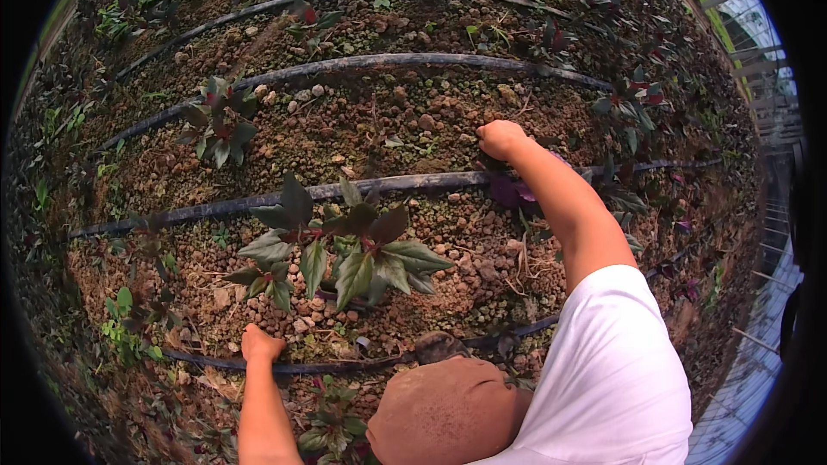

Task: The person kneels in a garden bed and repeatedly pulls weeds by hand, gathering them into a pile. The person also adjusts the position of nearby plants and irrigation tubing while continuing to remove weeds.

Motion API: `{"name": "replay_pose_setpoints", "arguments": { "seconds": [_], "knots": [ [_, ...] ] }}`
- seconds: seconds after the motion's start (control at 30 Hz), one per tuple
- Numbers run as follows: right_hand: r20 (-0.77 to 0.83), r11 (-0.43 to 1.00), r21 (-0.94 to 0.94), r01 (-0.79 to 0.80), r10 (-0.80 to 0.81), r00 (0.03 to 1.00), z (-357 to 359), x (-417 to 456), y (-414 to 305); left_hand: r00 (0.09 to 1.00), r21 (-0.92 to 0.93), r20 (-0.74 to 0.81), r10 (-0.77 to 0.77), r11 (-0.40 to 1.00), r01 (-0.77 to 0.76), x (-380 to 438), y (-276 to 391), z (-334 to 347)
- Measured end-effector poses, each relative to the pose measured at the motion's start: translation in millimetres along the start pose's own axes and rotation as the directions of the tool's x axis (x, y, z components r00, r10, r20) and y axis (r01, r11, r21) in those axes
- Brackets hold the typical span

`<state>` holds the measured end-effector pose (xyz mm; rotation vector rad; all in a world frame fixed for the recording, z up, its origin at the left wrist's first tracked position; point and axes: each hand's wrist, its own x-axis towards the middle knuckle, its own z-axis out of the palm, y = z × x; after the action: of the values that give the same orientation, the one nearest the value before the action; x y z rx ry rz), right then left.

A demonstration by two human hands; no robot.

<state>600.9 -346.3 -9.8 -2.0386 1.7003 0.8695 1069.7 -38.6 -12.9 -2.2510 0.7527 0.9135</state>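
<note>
My right hand (501,139) reaches out to the soil between two black drip hoses, its fingers bent down at the ground; whether it grips anything there is hidden. A purple-leaved plant (510,191) lies just below it, partly behind my forearm. My left hand (261,343) is at the pebbly soil beside the nearest hose (310,367), thumb out to the right, and its fingertips are not clear. Between my hands grows a leafy plant with dark green leaves and red stems (362,245). Small green weeds (423,145) stand left of my right hand.
More drip hoses (400,183) cross the bed, with a red-and-green plant (221,121) at the left and another (632,103) at the right. My clothed knee (449,410) and shoe (440,347) are at the bottom. Leafy weeds (126,329) grow left of my left hand.
</note>
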Motion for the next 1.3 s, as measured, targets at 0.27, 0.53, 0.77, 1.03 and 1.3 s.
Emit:
{"name": "replay_pose_setpoints", "arguments": {
  "seconds": [0.27,0.53,0.77,1.03,1.3],
  "knots": [
    [-0.059,0.996,0.090,0.020,-0.015,0.998,15.6,4.4,15.7,1.000,0.010,0.000,0.013,1.000,-0.013,-3.5,1.2,-0.7],
    [0.073,0.988,-0.007,0.154,-0.153,0.986,-6.5,34.2,23.7,1.000,0.026,-0.023,0.008,1.000,-0.008,0.9,-1.7,2.2],
    [0.296,0.987,0.159,-0.010,-0.038,0.955,-22.5,25.6,14.1,1.000,-0.003,-0.006,-0.003,1.000,0.003,3.2,-2.1,1.9],
    [0.588,0.917,0.294,-0.270,0.050,0.808,-45.3,26.0,17.4,0.999,0.032,-0.036,0.020,0.999,-0.018,1.9,0.2,3.7],
    [0.440,0.982,0.191,0.003,-0.089,0.894,-39.8,14.1,34.1,1.000,0.032,0.004,0.001,0.999,-0.001,3.6,-0.3,1.7]
  ]
}}
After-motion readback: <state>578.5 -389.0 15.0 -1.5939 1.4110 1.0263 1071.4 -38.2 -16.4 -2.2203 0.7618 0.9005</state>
